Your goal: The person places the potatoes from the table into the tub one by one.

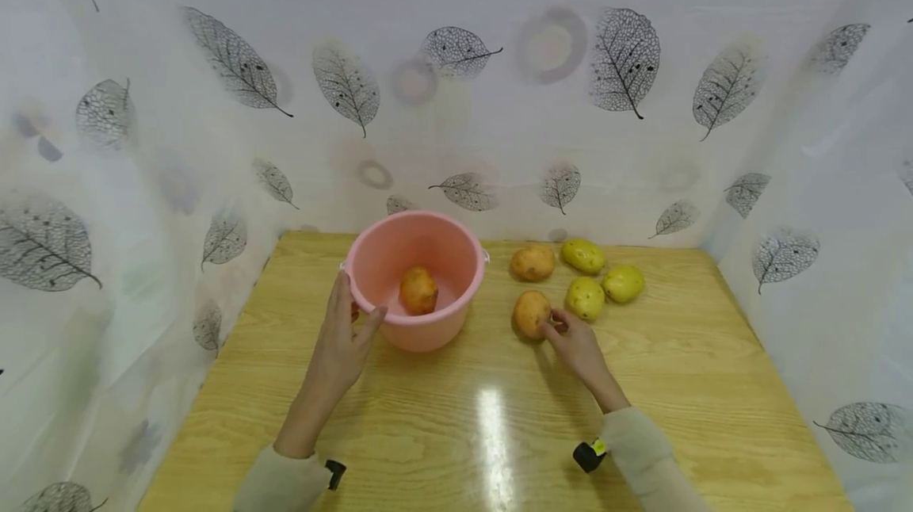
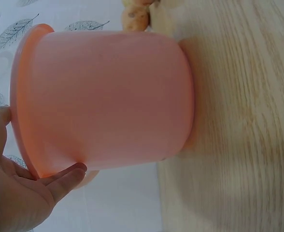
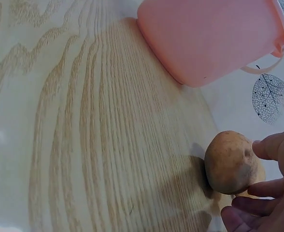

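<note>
A pink plastic bucket (image 1: 428,331) stands upright toward the back left, with one brownish potato (image 1: 418,290) lying inside on its bottom. My left hand (image 1: 344,341) grips the bucket's left side at the rim; in the left wrist view, fingers (image 2: 67,181) press on its outer wall. To the right of the bucket, my right hand (image 1: 576,344) pinches a brownish potato (image 1: 532,315) at its right side. The right wrist view has the thumb (image 3: 272,146) on one side of this potato and a finger on the other.
Behind the pinched potato lies another brownish potato (image 1: 532,262). Beside it are three yellow-green potatoes, one at the back (image 1: 582,256) and two nearer. The wooden table (image 1: 428,433) meets leaf-printed curtains (image 1: 456,131) at the back and sides.
</note>
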{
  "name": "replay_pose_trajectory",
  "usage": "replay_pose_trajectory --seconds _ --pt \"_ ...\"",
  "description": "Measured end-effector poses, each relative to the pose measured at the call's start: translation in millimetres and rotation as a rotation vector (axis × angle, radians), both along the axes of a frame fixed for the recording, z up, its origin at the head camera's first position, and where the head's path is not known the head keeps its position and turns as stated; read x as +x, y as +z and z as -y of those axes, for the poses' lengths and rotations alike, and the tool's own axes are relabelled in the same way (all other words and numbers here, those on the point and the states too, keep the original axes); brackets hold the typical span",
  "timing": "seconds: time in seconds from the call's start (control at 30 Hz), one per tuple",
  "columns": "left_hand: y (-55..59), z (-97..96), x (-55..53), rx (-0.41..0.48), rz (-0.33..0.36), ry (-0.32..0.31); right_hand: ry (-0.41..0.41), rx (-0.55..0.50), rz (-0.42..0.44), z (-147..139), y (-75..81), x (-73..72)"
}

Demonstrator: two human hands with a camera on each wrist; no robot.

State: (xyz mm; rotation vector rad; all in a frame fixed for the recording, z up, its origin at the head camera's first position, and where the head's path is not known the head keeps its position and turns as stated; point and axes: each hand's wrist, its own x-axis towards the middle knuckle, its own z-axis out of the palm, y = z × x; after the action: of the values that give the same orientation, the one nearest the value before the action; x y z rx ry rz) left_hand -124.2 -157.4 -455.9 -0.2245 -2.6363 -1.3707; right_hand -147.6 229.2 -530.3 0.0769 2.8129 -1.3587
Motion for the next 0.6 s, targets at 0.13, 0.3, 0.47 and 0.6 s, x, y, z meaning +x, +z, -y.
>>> replay_pose_trajectory --seconds 0.13,0.3,0.47,0.6 --pt "1.9 -0.4 -0.1 -0.004 -0.004 0.007 0.020 0.029 -0.009 1 0.4 -4.7" --pt "2.2 -0.7 0.1 -0.008 -0.005 0.009 0.047 0.053 -0.004 3 0.2 -9.0" --pt "1.4 -0.7 0.2 0.000 -0.005 0.008 0.057 0.054 -0.004 4 -2.6 -12.1" --pt "0.6 -0.6 0.1 0.005 -0.008 0.007 0.063 0.058 -0.003 5 -5.8 -15.2"
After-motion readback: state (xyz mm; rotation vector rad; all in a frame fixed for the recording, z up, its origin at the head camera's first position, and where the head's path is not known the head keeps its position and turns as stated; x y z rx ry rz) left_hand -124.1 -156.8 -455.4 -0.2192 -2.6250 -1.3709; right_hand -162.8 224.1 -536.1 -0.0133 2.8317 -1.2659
